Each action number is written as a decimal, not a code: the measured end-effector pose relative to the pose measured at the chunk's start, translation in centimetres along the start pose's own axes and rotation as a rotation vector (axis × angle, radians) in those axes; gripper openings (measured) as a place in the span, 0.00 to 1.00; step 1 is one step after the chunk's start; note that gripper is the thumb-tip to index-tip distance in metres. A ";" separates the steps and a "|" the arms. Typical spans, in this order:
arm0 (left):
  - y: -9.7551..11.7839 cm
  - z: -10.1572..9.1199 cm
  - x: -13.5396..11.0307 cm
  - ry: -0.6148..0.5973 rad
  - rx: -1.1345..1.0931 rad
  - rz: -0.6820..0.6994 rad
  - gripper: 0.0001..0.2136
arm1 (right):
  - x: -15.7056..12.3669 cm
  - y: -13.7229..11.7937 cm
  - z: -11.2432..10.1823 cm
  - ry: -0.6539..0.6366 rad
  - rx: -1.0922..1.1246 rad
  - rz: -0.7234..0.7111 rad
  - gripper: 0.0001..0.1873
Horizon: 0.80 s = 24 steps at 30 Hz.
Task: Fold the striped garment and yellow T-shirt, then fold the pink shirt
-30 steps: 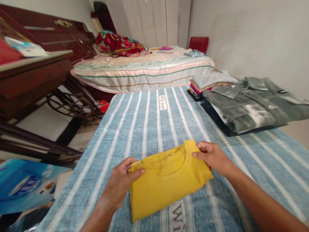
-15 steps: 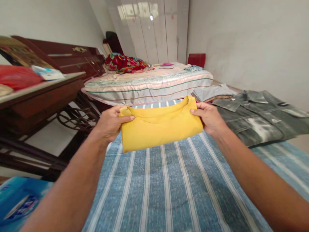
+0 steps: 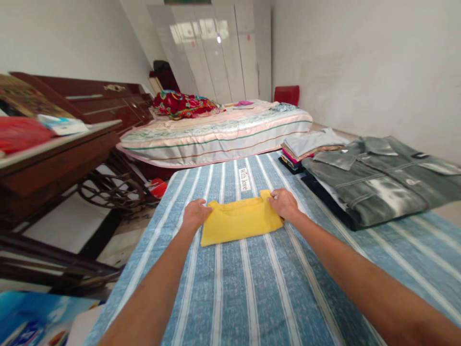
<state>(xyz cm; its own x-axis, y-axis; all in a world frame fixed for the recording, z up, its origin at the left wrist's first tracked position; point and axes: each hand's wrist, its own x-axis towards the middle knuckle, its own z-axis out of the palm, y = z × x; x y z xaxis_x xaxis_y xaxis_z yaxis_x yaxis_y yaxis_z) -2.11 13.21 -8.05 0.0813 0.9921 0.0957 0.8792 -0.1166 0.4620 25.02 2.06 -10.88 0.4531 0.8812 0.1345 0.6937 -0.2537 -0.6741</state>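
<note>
A folded yellow T-shirt (image 3: 241, 222) lies on the blue striped bedspread (image 3: 230, 298), its neckline along the far edge. My left hand (image 3: 196, 213) is at the shirt's far left corner, thumb against the fabric and fingers curled; part of its grip is hidden. At the far right corner, my right hand (image 3: 284, 204) pinches the shirt between thumb and fingers.
To the right lie a grey-green denim jacket (image 3: 385, 182) on dark clothing and a stack of folded clothes (image 3: 309, 144). A larger bed (image 3: 216, 139) stands beyond. At left are a sewing machine table (image 3: 72, 149) and a blue package (image 3: 36, 317).
Both hands have brought the yellow T-shirt down and away from me, from the air onto the bedspread. The printed words beyond it now show.
</note>
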 end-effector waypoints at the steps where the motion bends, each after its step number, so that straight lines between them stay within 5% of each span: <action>1: 0.0 0.2 0.2 0.003 0.003 -0.011 0.15 | 0.0 -0.1 0.1 0.007 -0.002 -0.018 0.06; 6: -0.1 0.8 0.5 0.012 -0.042 -0.016 0.07 | -0.8 -0.3 0.2 0.013 0.060 -0.128 0.05; 17: 1.4 -1.8 -1.7 0.065 -0.352 0.121 0.06 | -1.5 -0.7 -0.1 0.038 0.400 -0.116 0.11; 21: 1.5 -4.8 -5.0 -0.003 -0.635 0.123 0.09 | -3.9 -1.2 -2.0 -0.036 0.522 -0.161 0.11; 24: -0.1 -7.6 -9.8 -0.227 -0.710 0.134 0.09 | -7.5 0.0 -4.1 -0.136 0.547 -0.308 0.07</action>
<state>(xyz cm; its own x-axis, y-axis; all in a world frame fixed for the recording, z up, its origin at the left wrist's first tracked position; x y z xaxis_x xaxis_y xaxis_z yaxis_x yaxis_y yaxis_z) -6.61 3.16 -2.33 0.3286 0.9435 0.0429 0.3476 -0.1630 0.9234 23.90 -6.22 -8.88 0.1786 0.9332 0.3119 0.3789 0.2273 -0.8971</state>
